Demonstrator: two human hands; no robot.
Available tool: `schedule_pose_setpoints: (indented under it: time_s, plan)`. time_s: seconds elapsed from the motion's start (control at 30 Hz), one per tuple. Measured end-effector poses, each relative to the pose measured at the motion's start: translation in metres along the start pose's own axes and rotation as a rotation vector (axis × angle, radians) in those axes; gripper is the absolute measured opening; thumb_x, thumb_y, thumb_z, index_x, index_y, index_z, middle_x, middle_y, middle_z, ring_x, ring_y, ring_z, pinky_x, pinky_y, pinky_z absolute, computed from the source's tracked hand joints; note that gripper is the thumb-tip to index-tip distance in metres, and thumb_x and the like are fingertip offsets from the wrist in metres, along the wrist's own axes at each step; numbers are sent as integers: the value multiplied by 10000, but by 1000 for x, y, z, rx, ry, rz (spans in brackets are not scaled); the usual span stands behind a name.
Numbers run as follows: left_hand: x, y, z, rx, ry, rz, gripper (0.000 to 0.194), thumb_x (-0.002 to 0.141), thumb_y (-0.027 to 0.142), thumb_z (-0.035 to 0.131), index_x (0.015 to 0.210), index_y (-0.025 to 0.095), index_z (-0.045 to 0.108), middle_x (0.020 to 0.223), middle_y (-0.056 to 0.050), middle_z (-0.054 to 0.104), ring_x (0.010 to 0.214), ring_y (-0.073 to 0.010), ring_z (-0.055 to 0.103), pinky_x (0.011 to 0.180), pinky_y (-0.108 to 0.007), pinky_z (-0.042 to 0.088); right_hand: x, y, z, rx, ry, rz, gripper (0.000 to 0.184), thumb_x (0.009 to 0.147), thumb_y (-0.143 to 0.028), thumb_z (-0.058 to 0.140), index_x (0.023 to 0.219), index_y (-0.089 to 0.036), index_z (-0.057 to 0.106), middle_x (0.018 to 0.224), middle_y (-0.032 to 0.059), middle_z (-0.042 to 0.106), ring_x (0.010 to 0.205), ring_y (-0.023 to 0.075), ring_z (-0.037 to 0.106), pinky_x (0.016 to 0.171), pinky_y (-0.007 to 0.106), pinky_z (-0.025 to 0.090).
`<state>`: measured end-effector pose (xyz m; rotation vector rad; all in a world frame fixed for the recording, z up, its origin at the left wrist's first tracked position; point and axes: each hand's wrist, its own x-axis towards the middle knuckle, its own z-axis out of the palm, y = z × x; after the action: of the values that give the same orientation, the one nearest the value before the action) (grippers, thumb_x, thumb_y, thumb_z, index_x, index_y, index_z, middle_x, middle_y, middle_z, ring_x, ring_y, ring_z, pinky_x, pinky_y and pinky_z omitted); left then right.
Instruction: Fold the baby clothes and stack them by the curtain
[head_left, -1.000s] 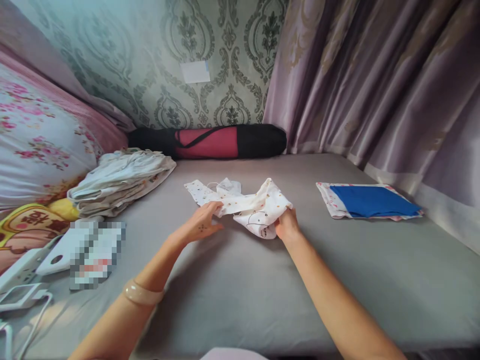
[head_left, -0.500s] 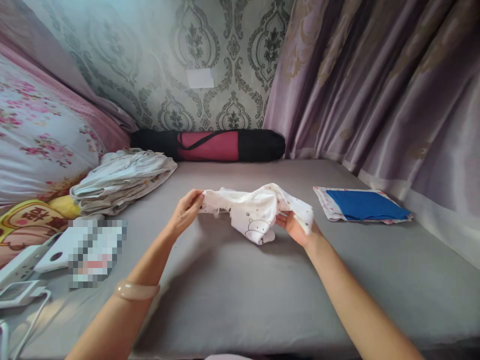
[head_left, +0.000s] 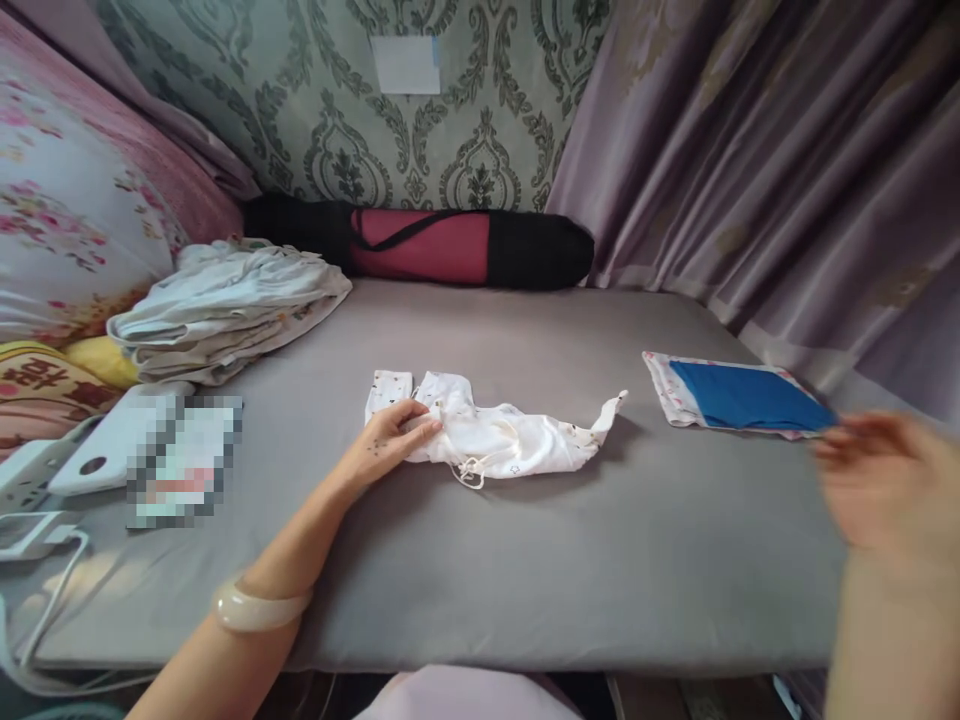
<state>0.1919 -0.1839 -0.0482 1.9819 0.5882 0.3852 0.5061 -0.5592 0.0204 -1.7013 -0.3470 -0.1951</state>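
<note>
A small white baby garment point(head_left: 517, 440) with tiny printed figures and thin tie strings lies loosely spread and crumpled on the grey bed sheet. My left hand point(head_left: 394, 435) is at its left part, thumb and fingers closed on the fabric. One narrow end of the cloth sticks up at the right. My right hand point(head_left: 885, 480) is off to the far right, away from the garment and smeared by motion. Its fingertips appear near the right corner of a folded blue cloth point(head_left: 750, 395); whether they touch it I cannot tell.
The blue cloth lies on a folded white printed cloth point(head_left: 664, 390). A pile of pale clothes point(head_left: 232, 300) sits at the left, near a white power strip point(head_left: 30, 470) and cable. Along the wall lies a black and red long bag point(head_left: 420, 245). Curtains point(head_left: 712, 150) hang at right.
The garment, held up between both hands before, now lies on the sheet. My right hand has let go and moved far right. My left hand stays on the cloth. The view has tipped down.
</note>
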Motion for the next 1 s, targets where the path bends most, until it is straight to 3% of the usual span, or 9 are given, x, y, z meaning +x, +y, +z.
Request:
schedule_pose_setpoints:
  time_s: [0.03, 0.1, 0.2, 0.27, 0.37, 0.5, 0.67, 0.83, 1.0]
  plan:
    - [-1, 1, 0, -4, -3, -6, 351, 819, 513, 616, 867, 166, 610, 709, 22, 502, 614, -96, 413, 517, -191, 308, -9, -5, 26, 22, -111, 15, 179, 912, -421, 564, 823, -374, 712, 1030, 102, 687, 845, 219, 645, 757, 394, 512]
    - [-4, 3, 0, -25, 0, -12, 351, 813, 515, 623, 849, 167, 600, 678, 33, 467, 589, -89, 385, 501, -191, 286, -29, -17, 83, 0, -467, 20, 150, 861, -413, 625, 822, -323, 738, 935, 86, 713, 850, 250, 662, 815, 436, 499]
    - [-7, 1, 1, -52, 15, 6, 343, 817, 507, 621, 810, 165, 594, 630, 45, 415, 564, -84, 347, 492, -196, 262, -51, -31, 157, -168, -997, -146, 179, 859, -375, 610, 918, -270, 742, 1010, 44, 719, 1001, 249, 641, 914, 405, 472]
    - [-8, -1, 2, -56, 19, 26, 336, 819, 497, 626, 796, 163, 602, 618, 44, 409, 561, -83, 336, 493, -200, 252, -56, -33, 186, -242, -1181, -255, 205, 871, -331, 579, 991, -266, 732, 1091, 27, 704, 1054, 227, 623, 947, 368, 452]
    - [-9, -2, 2, -51, 29, 39, 331, 816, 486, 635, 775, 158, 621, 605, 41, 417, 555, -82, 332, 490, -203, 249, -53, -28, 204, -344, -1328, -308, 246, 869, -301, 569, 1059, -268, 720, 1144, 25, 688, 1079, 212, 612, 959, 334, 440]
    - [-9, 1, 1, -61, 39, 53, 344, 820, 493, 626, 758, 155, 638, 608, 34, 452, 559, -83, 373, 495, -199, 282, -49, -22, 206, -389, -1392, -325, 269, 869, -312, 568, 1080, -246, 720, 1132, 43, 682, 1051, 209, 616, 928, 316, 446]
    - [-10, 4, -3, -117, 22, 35, 349, 786, 500, 659, 846, 156, 643, 680, 15, 546, 597, -99, 471, 528, -199, 372, -53, -26, 203, -375, -1358, -295, 251, 843, -361, 609, 1002, -216, 738, 1041, 48, 696, 955, 198, 634, 844, 290, 457]
    - [-11, 8, -8, -169, 46, 37, 354, 751, 485, 699, 854, 153, 630, 699, 4, 570, 614, -107, 501, 546, -208, 395, -58, -30, 196, -303, -1165, -334, 240, 860, -384, 573, 874, -209, 736, 970, 40, 695, 892, 179, 633, 810, 293, 458]
    - [-5, 8, -9, -137, 131, 109, 355, 767, 500, 677, 812, 149, 649, 669, -3, 556, 603, -109, 472, 543, -218, 380, -65, -40, 184, -238, -967, -334, 259, 886, -400, 528, 896, -221, 715, 911, 10, 721, 860, 176, 644, 754, 280, 474]
